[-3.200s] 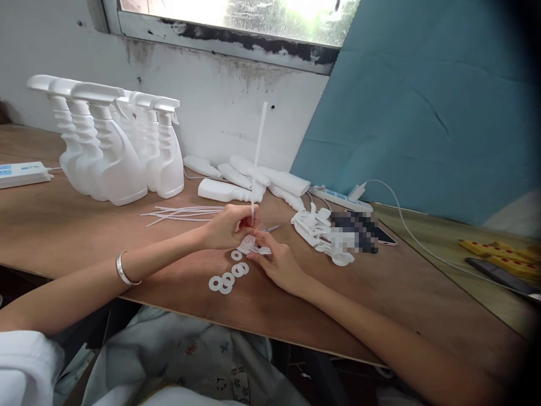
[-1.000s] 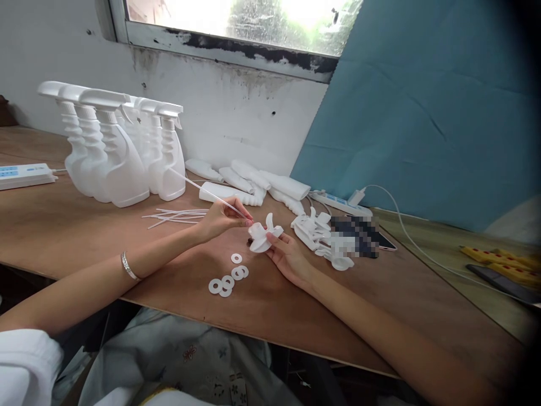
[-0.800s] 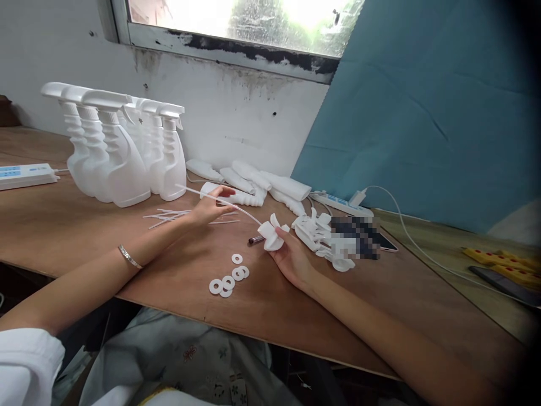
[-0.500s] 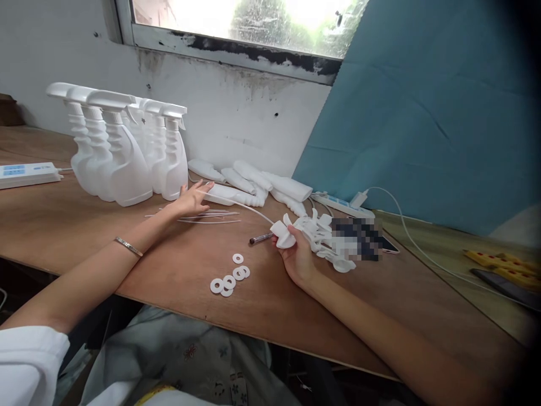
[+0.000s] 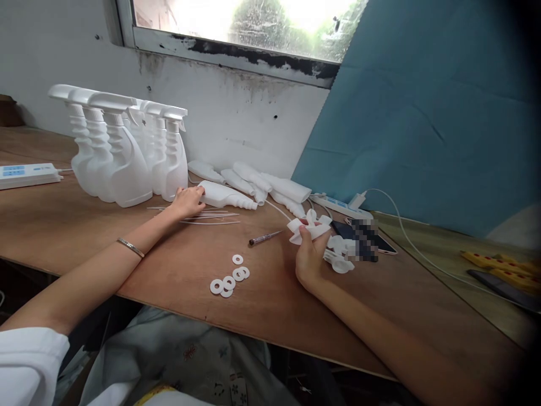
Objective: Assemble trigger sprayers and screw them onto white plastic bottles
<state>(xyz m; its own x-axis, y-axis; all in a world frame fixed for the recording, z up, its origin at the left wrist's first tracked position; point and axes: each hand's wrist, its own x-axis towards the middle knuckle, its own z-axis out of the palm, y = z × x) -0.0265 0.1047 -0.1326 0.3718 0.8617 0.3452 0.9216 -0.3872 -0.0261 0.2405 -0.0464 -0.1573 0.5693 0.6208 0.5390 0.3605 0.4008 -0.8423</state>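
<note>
My left hand point(image 5: 189, 202) is closed around the base of a white spray bottle point(image 5: 226, 195), which lies on its side with its ribbed neck toward the right. My right hand point(image 5: 311, 259) grips a white trigger spray head point(image 5: 307, 230) between thumb and fingers. From that head a thin white dip tube point(image 5: 276, 210) runs up and left, passing behind the bottle's neck. More white spray heads point(image 5: 341, 264) lie in a heap just right of my right hand. Thin loose tubes point(image 5: 213, 221) lie on the table below the bottle.
Assembled spray bottles point(image 5: 127, 163) stand upright at left. Empty bottles point(image 5: 287, 185) lie along the wall. White ring washers point(image 5: 229, 282) and a pen point(image 5: 264, 237) are on the table point(image 5: 169, 270). Power strips point(image 5: 29, 175), a phone point(image 5: 382, 243) and a charging cable point(image 5: 399, 217) lie farther out.
My left hand has gone from spread fingers to a hold on the bottle's base. My right hand has moved right with the spray head, and its tube has slid away from my left hand.
</note>
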